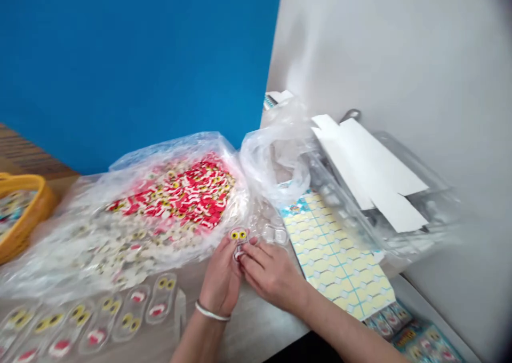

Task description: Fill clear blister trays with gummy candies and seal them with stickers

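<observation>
Both hands meet over the middle of the table around a small clear plastic piece with yellow eyes [239, 235] and a reddish part lower down. My left hand [221, 282] is closed on its left side, a pale bracelet at the wrist. From the right, the fingertips of my right hand [274, 272] pinch the same piece near its lower part. Just behind them lies a large clear bag [226, 152] full of red, white and yellow eye-and-mouth pieces [192, 192]. Several clear plastic pieces with eyes and red mouths [162, 299] lie in a row at the lower left.
A yellow basket [38, 203] stands at the left edge. To the right lie a sheet of pale yellow labels [332, 245], white folded card [372, 165] on clear plastic trays, and colourful printed cards [426, 341]. A crumpled clear bag [260, 155] rests near the blue panel [140, 58].
</observation>
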`<state>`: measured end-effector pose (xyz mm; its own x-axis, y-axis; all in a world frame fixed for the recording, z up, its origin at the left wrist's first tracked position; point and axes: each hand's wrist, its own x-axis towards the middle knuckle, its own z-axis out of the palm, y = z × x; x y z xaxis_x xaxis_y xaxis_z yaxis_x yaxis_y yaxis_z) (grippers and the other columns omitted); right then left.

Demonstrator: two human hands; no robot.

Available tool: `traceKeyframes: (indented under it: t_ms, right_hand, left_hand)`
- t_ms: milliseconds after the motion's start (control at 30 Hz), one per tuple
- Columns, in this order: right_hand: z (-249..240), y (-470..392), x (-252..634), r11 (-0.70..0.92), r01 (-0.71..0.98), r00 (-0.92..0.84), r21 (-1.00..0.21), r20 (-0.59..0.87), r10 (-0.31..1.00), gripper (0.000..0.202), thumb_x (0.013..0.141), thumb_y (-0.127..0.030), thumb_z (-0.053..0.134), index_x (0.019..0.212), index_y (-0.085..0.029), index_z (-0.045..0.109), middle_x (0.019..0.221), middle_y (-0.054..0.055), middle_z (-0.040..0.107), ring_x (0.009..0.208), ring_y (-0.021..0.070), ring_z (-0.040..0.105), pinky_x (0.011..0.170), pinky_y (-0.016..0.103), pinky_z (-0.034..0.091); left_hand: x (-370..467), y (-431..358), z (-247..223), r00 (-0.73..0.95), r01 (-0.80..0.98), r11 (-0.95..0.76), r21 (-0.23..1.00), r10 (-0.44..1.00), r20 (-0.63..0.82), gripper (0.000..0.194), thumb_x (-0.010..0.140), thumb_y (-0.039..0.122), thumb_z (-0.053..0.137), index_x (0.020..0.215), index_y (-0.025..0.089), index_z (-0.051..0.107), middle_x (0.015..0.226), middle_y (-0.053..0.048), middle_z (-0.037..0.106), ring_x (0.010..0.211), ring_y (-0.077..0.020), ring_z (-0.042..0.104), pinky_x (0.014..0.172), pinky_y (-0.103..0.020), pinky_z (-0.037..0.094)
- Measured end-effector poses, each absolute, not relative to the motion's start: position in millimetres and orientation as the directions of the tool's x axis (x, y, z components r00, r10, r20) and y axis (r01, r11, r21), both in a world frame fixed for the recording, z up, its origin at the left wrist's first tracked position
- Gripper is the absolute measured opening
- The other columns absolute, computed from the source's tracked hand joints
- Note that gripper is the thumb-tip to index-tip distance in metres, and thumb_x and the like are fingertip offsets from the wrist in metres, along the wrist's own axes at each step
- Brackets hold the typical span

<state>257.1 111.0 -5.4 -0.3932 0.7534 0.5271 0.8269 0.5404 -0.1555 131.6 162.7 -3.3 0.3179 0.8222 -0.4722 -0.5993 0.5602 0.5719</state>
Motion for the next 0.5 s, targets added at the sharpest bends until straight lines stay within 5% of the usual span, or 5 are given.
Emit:
traceKeyframes:
  t_ms: [133,300,500]
  right_hand:
    - [4.9,133.0,298.5,0.357,0.884,-0.156,-0.303,0.528,0.835,0.017,0.096,-0.023,0.050,0.099,-0.018,0.066,0.109,0.009,0.071,0.097,0.0198,0.064,0.088,0.033,0.051]
    - [1.2,220.2,385.8,-0.259,0.910,0.332,-0.323,0.199,0.922,0.027,0.096,-0.018,0.044,0.114,-0.017,0.065,0.113,0.011,0.068,0.110,0.0209,0.059,0.096,0.031,0.044]
    - [-26.7,288.2,420.7,-0.361,0.887,0.396,-0.287,0.075,0.915,0.040,0.079,-0.033,0.070,0.114,-0.015,0.067,0.117,0.015,0.066,0.112,0.0271,0.058,0.091,0.032,0.043]
  left_hand:
    - [139.3,163.0,-1.3,0.320,-0.507,0.600,0.620,0.798,-0.511,0.027,0.078,0.014,0.069,0.104,0.015,0.067,0.115,-0.010,0.070,0.104,-0.0234,0.069,0.085,-0.032,0.058]
    - [144.7,163.5,0.2,0.250,-0.466,0.630,0.621,0.767,-0.591,0.024,0.081,0.012,0.064,0.105,0.016,0.066,0.124,-0.012,0.067,0.108,-0.0285,0.068,0.086,-0.038,0.060]
    - [147.4,161.7,-1.6,0.243,-0.434,0.656,0.617,0.745,-0.621,0.023,0.083,0.012,0.062,0.106,0.014,0.066,0.121,-0.013,0.068,0.106,-0.0288,0.069,0.084,-0.036,0.061]
